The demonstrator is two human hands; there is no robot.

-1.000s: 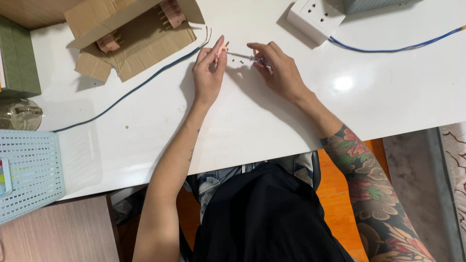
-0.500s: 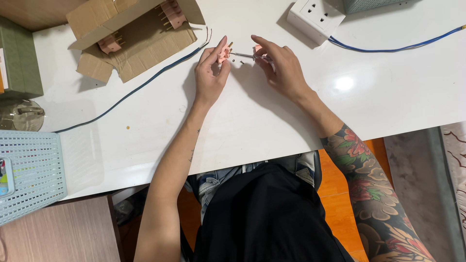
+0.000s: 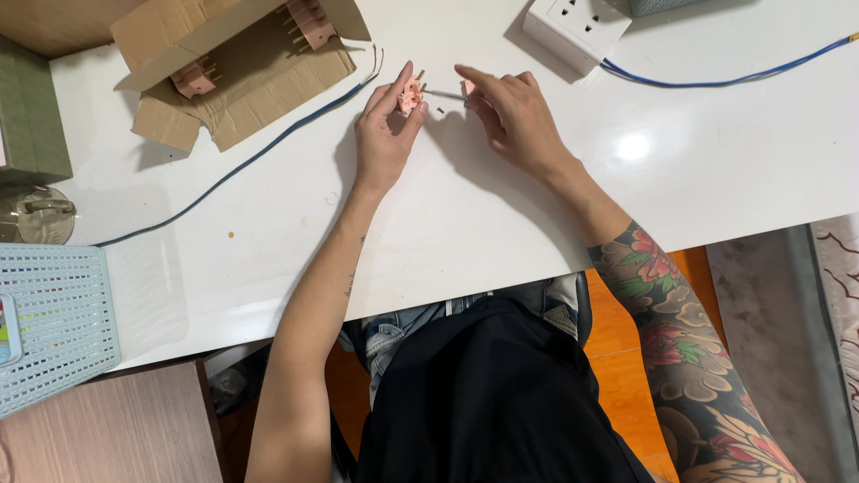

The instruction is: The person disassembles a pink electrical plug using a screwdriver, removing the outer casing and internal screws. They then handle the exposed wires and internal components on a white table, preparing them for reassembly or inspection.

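Both hands are sitting a little higher on the white table top point(image 3: 501, 224) than a second ago, and they are now closer together. Going from left, the open brown cardboard box point(image 3: 242, 72) is still keeping several pink parts with metal pins, so more pieces seem to be waiting. The left hand point(image 3: 386, 134) is pinching one small pink plastic part with brass pins point(image 3: 411, 93) between thumb and forefinger, fingers closed on it. The right hand point(image 3: 514, 116) is gripping a thin grey metal tool point(image 3: 445, 93) with closed fingertips, its tip touching the part. Farther right, the white socket block point(image 3: 577, 31) is lying untouched.
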